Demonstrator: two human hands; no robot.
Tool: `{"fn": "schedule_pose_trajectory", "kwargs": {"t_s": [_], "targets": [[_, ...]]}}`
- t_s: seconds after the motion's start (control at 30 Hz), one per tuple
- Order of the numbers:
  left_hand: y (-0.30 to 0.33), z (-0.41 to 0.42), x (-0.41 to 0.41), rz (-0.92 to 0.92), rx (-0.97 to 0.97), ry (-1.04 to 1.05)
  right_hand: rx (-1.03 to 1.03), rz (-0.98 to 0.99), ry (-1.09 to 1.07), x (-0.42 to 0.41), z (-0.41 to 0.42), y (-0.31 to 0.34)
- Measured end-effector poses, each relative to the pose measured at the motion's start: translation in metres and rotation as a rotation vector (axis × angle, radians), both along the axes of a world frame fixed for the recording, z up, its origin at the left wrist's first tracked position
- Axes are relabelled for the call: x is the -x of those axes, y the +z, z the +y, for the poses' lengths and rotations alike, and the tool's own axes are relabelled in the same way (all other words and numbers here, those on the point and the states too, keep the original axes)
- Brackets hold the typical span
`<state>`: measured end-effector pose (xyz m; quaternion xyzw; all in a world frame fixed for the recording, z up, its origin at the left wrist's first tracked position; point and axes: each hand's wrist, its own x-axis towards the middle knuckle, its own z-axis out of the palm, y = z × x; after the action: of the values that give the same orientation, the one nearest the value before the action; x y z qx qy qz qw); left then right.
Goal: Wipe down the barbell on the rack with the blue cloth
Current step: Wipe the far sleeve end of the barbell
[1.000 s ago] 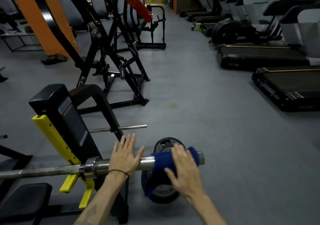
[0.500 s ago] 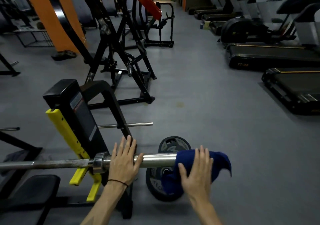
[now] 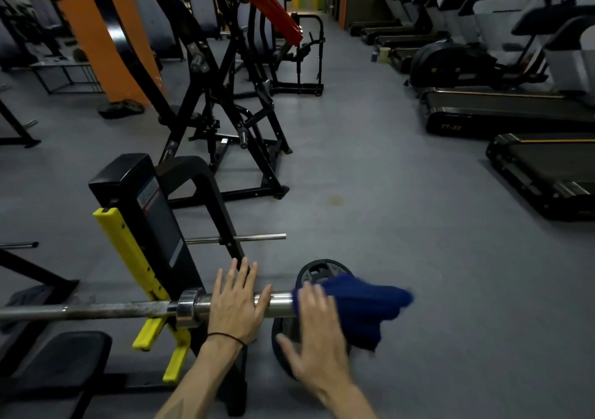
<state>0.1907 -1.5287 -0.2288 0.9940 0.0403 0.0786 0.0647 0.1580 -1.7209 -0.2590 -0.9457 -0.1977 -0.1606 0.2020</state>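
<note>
The steel barbell [image 3: 96,309] lies across the black and yellow rack [image 3: 135,257], its shiny sleeve pointing right. My left hand [image 3: 233,306] rests flat on the sleeve with straight fingers, just right of the collar. The blue cloth [image 3: 363,306] is draped over the sleeve's outer end and hangs past it, blurred. My right hand [image 3: 314,338] lies on the cloth's left part with fingers extended, pressing it against the sleeve. The end of the sleeve is hidden under the cloth.
A black weight plate [image 3: 289,338] leans on the floor right below the sleeve. A black bench pad [image 3: 54,357] is at the lower left. Black machine frames [image 3: 225,112] stand behind the rack, and treadmills [image 3: 515,112] line the right side across a grey floor.
My right hand slid the cloth outward along the sleeve to its end, so the cloth now hangs past the tip. My left hand stayed on the sleeve.
</note>
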Motion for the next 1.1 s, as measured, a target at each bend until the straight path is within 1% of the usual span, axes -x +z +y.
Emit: {"fn": "schedule_pose_trajectory", "kwargs": {"t_s": [0.03,0.07,0.1,0.13,0.2,0.27,0.3,0.33,0.37,0.4,0.43,0.47,0.5,0.53,0.57,0.63,0.67,0.7,0.73,0.77,0.8,0.83,0.87,0.9,0.93,1.0,1.03,1.07,1.1], "targets": [[0.000,0.001,-0.001,0.002,-0.004,-0.004,0.091,-0.034,0.126,-0.003,-0.003,-0.001],[0.001,0.003,-0.002,0.009,-0.006,-0.006,0.137,-0.062,0.189,-0.013,-0.017,-0.001],[0.001,0.005,-0.003,0.007,-0.009,-0.009,0.160,-0.074,0.181,-0.022,-0.036,-0.002],[-0.001,0.006,-0.003,0.002,-0.015,-0.017,0.161,-0.069,0.132,-0.029,-0.059,-0.001],[-0.003,0.004,-0.003,-0.005,-0.022,-0.021,0.066,-0.077,-0.081,-0.031,-0.091,-0.001],[-0.003,0.002,-0.004,0.003,-0.001,0.001,-0.068,-0.006,-0.246,-0.021,-0.075,0.005],[-0.003,0.001,-0.005,0.015,0.015,0.015,-0.137,0.034,-0.267,-0.015,-0.050,0.007],[-0.001,0.001,-0.009,0.019,0.024,0.025,-0.163,0.077,-0.216,-0.005,-0.022,0.008],[0.001,0.003,-0.015,0.024,0.031,0.029,-0.126,0.110,-0.101,0.005,0.002,0.009],[0.005,0.005,-0.021,0.051,0.060,0.027,-0.032,0.103,0.028,0.012,0.018,0.008],[0.009,0.007,-0.028,0.085,0.104,0.025,0.070,0.052,0.137,0.010,0.018,0.007],[0.014,0.009,-0.034,0.103,0.136,0.026,0.134,-0.014,0.185,0.003,0.007,0.007],[0.018,0.012,-0.038,0.100,0.147,0.033,0.160,-0.056,0.168,-0.007,-0.009,0.006],[0.021,0.016,-0.039,0.085,0.137,0.039,0.153,-0.067,0.113,-0.017,-0.030,0.006],[0.021,0.020,-0.037,0.059,0.116,0.036,0.113,-0.083,0.006,-0.026,-0.052,0.005],[0.012,0.026,-0.025,-0.010,0.086,0.011,-0.037,-0.021,-0.256,-0.027,-0.077,0.004],[0.006,0.030,-0.017,-0.034,0.081,-0.001,-0.129,0.031,-0.353,-0.027,-0.068,0.004],[0.000,0.031,-0.011,-0.038,0.079,-0.016,-0.184,0.077,-0.395,-0.026,-0.048,0.005],[-0.003,0.032,-0.007,-0.038,0.080,-0.027,-0.188,0.105,-0.345,-0.022,-0.024,0.008],[-0.005,0.033,-0.005,-0.049,0.078,-0.032,-0.133,0.099,-0.205,-0.016,-0.005,0.009],[-0.006,0.034,-0.004,-0.060,0.076,-0.038,-0.032,0.069,-0.038,-0.015,0.002,0.008],[-0.005,0.036,-0.004,-0.059,0.078,-0.042,0.058,0.044,0.081,-0.020,-0.004,0.010],[-0.004,0.037,-0.003,-0.050,0.081,-0.044,0.112,0.012,0.108,-0.029,-0.021,0.010],[-0.002,0.038,-0.002,-0.043,0.073,-0.043,0.131,-0.016,0.076,-0.038,-0.042,0.010],[-0.002,0.039,0.000,-0.038,0.057,-0.044,0.111,-0.044,-0.025,-0.045,-0.064,0.008],[-0.002,0.037,0.006,-0.004,0.029,-0.040,0.008,-0.016,-0.276,-0.039,-0.083,0.008],[-0.004,0.035,0.008,0.001,0.027,-0.036,-0.058,0.019,-0.359,-0.035,-0.068,0.006],[-0.006,0.034,0.008,-0.002,0.025,-0.034,-0.121,0.056,-0.387,-0.030,-0.043,0.007],[-0.007,0.033,0.007,0.000,0.025,-0.027,-0.155,0.074,-0.332,-0.023,-0.013,0.008]]}}
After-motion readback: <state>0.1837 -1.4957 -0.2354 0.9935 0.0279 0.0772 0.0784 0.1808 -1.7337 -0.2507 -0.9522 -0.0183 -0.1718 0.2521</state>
